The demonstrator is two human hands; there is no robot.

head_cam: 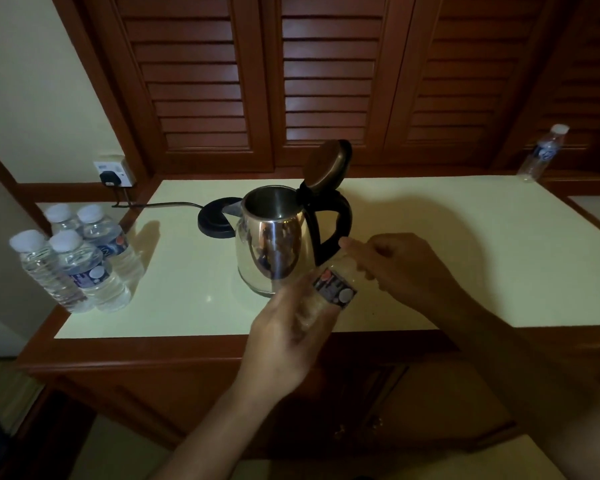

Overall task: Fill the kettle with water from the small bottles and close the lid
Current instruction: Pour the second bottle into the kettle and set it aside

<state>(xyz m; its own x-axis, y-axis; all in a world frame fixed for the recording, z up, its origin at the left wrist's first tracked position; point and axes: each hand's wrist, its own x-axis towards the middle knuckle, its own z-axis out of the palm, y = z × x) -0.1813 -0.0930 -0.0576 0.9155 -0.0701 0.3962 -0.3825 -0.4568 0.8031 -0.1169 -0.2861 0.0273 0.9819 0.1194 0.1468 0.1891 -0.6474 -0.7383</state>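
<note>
Clear plastic, dark-labelled — a small water bottle (333, 289) sits tilted in the left hand (284, 330), whose grip wraps its lower body. The right hand (395, 265) pinches closed around its cap end. Just beyond both hands stands the shiny steel kettle (274, 244), lid (328, 164) up, on the pale surface (465, 258). Four capped bottles (73, 258) cluster well left of the left hand.
</note>
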